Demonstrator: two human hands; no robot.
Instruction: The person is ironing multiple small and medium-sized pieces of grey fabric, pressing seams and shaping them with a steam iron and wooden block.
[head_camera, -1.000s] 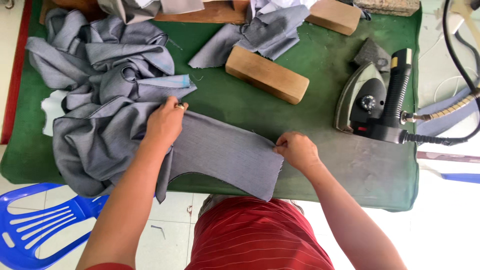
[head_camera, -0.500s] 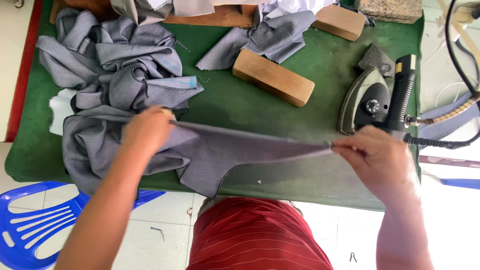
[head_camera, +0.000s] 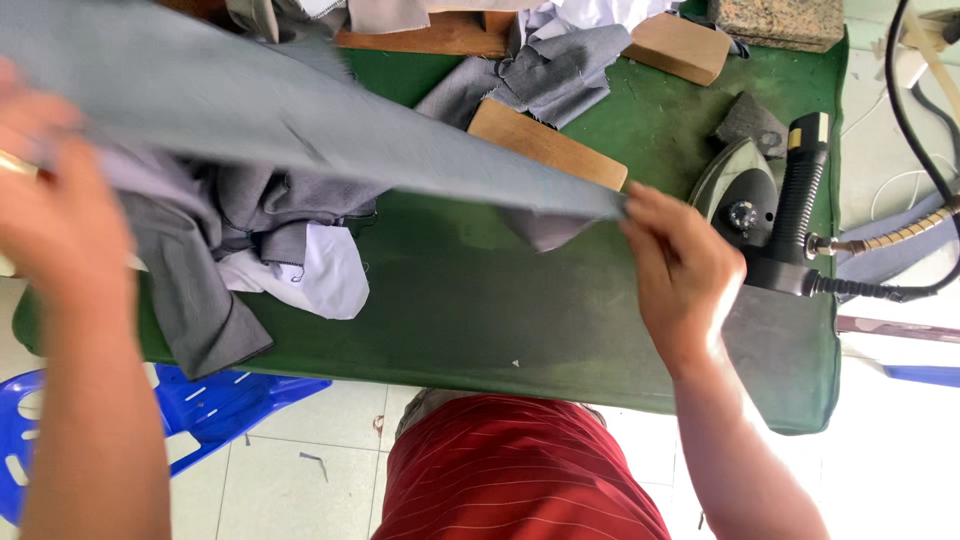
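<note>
Head view looks down on a long grey fabric piece (head_camera: 330, 130) lifted off the table (head_camera: 480, 310) and pulled taut between the two hands. Its long axis runs from upper left down to the right, across the work. Nearest the camera, the left hand (head_camera: 60, 220) is raised and motion-blurred; it seems to be closed on the wide end of the cloth, though the fingers cannot be made out clearly. The right hand (head_camera: 685, 275) sits lower, just above the table, its fingers (head_camera: 640, 205) pinched on the narrow tip.

Under the stretched piece the green padded surface lies bare near the front edge. A heap of grey cloth (head_camera: 260, 215) with a white scrap (head_camera: 320, 280) rests to the left. Just beside the right hand stands a steam iron (head_camera: 770, 210), its hose (head_camera: 880, 240) leading off right. Farther back lie wooden blocks (head_camera: 545, 145) and more grey cuttings (head_camera: 560, 70). A blue plastic chair (head_camera: 220, 420) stands on the tiled floor (head_camera: 300, 480) below.
</note>
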